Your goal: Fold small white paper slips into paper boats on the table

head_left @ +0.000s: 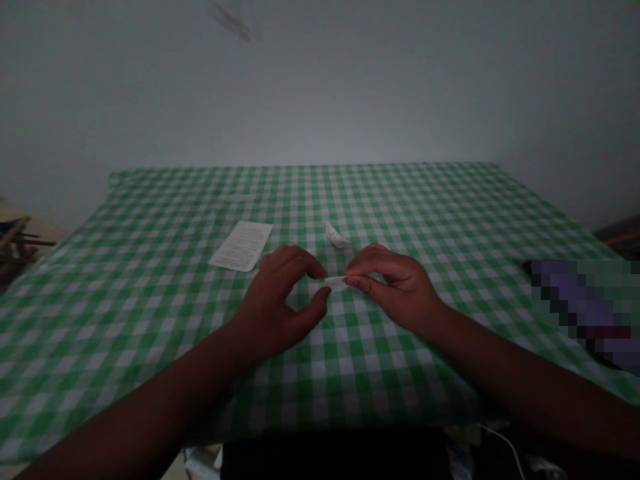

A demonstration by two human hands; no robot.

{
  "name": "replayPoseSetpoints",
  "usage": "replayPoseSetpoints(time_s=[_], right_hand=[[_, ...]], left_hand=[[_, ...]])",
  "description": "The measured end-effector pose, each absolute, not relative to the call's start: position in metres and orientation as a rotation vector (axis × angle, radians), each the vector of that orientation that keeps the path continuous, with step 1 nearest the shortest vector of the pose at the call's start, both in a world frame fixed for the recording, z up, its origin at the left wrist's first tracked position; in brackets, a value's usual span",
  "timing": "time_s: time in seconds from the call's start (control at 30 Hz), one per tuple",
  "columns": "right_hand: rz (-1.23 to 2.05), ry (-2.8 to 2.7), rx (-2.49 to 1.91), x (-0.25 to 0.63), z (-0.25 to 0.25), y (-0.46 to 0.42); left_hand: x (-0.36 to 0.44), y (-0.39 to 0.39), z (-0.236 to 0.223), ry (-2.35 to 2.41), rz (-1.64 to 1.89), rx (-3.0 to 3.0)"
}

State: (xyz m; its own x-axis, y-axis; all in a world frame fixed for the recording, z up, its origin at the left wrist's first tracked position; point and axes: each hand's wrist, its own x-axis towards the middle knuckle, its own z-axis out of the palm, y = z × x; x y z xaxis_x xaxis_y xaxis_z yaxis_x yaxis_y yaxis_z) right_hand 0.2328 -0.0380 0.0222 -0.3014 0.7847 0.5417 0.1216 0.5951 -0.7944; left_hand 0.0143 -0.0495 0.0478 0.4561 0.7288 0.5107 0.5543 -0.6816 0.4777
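Observation:
Over the near middle of the table, my right hand (397, 287) pinches a small folded piece of white paper (336, 279) between thumb and fingers. The paper is seen nearly edge-on, so its full shape is hidden. At its left end is my left hand (283, 300), thumb and index finger parted with a gap between them; the index fingertip is at or very near the paper's edge. Just beyond my hands lies a small folded white paper (337, 237), boat-like in shape. A printed white sheet (243, 247) with lines of text rests flat, left of it.
A green and white checked cloth (350, 373) covers the table. Farther back on the left is a faint, flat, pale strip (239, 198). At the right edge a dark-rimmed purplish object (565, 290) is partly pixelated. A grey wall (320, 87) stands behind the table.

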Motion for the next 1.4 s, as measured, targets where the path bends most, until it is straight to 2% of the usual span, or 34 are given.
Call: replayPoseSetpoints(time_s=[0.43,0.67,0.8,0.97,1.2,1.4], right_hand=[[0.828,-1.785,-0.823,0.231,0.023,-0.04],[0.886,-1.842,-1.142,0.229,0.015,-0.04],[0.708,-2.069,-1.249,0.224,0.007,-0.039],[0.469,-2.381,-1.178,0.224,-0.002,-0.031],[0.399,-2.584,-1.065,0.23,-0.003,-0.023],[0.429,-2.646,-1.021,0.234,0.003,-0.02]], left_hand=[[0.015,-0.048,0.049,1.155,0.946,2.352],[0.017,-0.044,0.04,1.29,0.671,2.229],[0.02,-0.039,0.031,1.4,0.403,2.328],[0.024,-0.035,0.019,1.515,0.161,2.537],[0.02,-0.033,0.009,1.276,0.265,2.72],[0.018,-0.035,0.016,1.152,0.168,2.826]])
